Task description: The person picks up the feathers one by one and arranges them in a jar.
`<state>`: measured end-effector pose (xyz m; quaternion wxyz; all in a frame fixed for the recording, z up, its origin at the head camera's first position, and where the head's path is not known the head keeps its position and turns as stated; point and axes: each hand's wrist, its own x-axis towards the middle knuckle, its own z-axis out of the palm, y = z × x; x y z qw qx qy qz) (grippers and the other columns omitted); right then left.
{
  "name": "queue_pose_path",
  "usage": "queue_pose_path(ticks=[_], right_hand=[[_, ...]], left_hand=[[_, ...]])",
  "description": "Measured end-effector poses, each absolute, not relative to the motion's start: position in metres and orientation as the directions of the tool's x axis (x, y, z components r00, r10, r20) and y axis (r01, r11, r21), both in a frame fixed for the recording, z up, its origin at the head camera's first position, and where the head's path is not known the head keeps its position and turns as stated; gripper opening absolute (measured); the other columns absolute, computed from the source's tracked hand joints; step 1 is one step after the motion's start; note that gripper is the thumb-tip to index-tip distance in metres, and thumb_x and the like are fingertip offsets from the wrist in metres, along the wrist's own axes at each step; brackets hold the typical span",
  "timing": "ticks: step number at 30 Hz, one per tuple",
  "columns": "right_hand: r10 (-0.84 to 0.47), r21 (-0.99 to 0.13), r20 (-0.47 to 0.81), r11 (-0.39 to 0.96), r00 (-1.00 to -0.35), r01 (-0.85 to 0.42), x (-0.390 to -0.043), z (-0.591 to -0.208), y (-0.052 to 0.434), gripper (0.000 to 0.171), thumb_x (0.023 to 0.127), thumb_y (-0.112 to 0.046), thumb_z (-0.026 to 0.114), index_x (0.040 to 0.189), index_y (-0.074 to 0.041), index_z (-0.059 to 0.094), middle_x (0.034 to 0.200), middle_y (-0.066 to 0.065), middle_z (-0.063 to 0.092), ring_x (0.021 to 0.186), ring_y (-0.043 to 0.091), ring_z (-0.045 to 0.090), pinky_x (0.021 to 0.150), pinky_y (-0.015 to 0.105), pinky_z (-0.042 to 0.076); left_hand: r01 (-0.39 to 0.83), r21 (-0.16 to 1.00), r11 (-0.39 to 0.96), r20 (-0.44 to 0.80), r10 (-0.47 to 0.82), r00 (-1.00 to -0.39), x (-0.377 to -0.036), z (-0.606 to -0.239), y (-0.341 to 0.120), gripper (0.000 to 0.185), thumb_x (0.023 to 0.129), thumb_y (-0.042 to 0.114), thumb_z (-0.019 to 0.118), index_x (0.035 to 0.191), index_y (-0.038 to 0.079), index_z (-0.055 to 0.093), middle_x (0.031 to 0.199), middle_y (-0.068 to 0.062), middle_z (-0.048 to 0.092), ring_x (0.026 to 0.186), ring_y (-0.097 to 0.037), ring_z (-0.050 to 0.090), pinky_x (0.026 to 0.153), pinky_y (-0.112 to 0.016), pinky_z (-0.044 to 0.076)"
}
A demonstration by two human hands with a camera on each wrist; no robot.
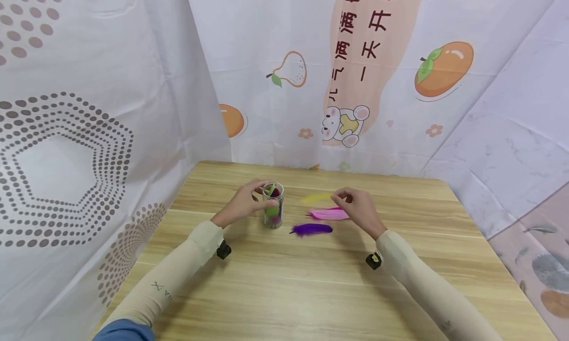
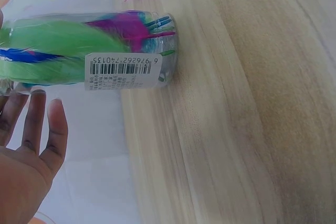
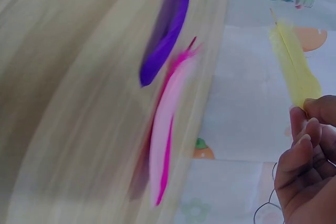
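A clear plastic jar [image 1: 273, 206] stuffed with green, magenta and blue feathers stands mid-table; the left wrist view shows its barcode label [image 2: 122, 71]. My left hand [image 1: 261, 191] holds the jar near its top, with fingertips [image 2: 37, 109] against its side. My right hand [image 1: 340, 197] pinches the end of a yellow feather [image 1: 316, 198] just above the table, and thumb and fingers [image 3: 304, 124] meet on its tip [image 3: 296, 72]. A pink feather [image 1: 331, 214] and a purple feather [image 1: 312, 229] lie flat between the hands, right of the jar.
The wooden table [image 1: 311, 291] is bordered by printed curtains: dotted at the left [image 1: 66, 158], fruit and bear prints behind [image 1: 346, 84]. The table's right edge [image 1: 502, 262] drops to a patterned floor.
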<state>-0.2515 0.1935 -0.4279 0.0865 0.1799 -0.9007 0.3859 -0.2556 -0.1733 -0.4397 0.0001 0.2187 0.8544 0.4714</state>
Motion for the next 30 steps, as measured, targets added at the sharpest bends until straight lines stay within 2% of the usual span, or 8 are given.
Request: queue_pose_path(ticks=[8, 15, 20, 30], right_hand=[[-0.26, -0.656, 0.335, 0.625, -0.905, -0.423, -0.256, -0.422, 0.185, 0.018, 0.1, -0.03, 0.071, 0.102, -0.013, 0.079, 0.083, 0.001, 0.073, 0.063, 0.018, 0.056, 0.057, 0.032, 0.045], [-0.261, -0.664, 0.349, 0.609, -0.9, -0.434, -0.259, -0.417, 0.181, 0.019, 0.1, -0.029, 0.071, 0.104, -0.012, 0.078, 0.086, 0.003, 0.074, 0.067, 0.018, 0.058, 0.06, 0.03, 0.047], [-0.258, -0.671, 0.357, 0.598, -0.898, -0.438, -0.261, -0.411, 0.18, 0.021, 0.1, -0.031, 0.071, 0.105, -0.011, 0.078, 0.088, 0.005, 0.074, 0.067, 0.019, 0.056, 0.059, 0.03, 0.044], [-0.233, -0.674, 0.394, 0.584, -0.889, -0.452, -0.262, -0.401, 0.172, 0.028, 0.1, -0.035, 0.07, 0.105, -0.01, 0.078, 0.078, 0.005, 0.069, 0.062, 0.018, 0.05, 0.056, 0.028, 0.039]], left_hand=[[0.381, 0.802, 0.46, 0.209, 0.381, -0.901, -0.256, -0.439, -0.173, 0.074, 0.085, 0.057, 0.079, 0.147, 0.024, 0.057, 0.129, 0.009, 0.061, 0.112, -0.019, 0.057, 0.089, -0.043, 0.052], [0.383, 0.8, 0.463, 0.212, 0.378, -0.901, -0.257, -0.44, -0.174, 0.073, 0.085, 0.058, 0.079, 0.147, 0.027, 0.057, 0.128, 0.01, 0.061, 0.112, -0.018, 0.056, 0.089, -0.044, 0.052], [0.379, 0.803, 0.459, 0.209, 0.38, -0.901, -0.256, -0.44, -0.174, 0.076, 0.086, 0.058, 0.078, 0.148, 0.022, 0.056, 0.127, 0.01, 0.061, 0.113, -0.018, 0.056, 0.09, -0.045, 0.051], [0.372, 0.808, 0.457, 0.204, 0.376, -0.904, -0.256, -0.44, -0.175, 0.075, 0.085, 0.058, 0.079, 0.148, 0.023, 0.057, 0.126, 0.01, 0.061, 0.112, -0.019, 0.056, 0.089, -0.045, 0.051]])
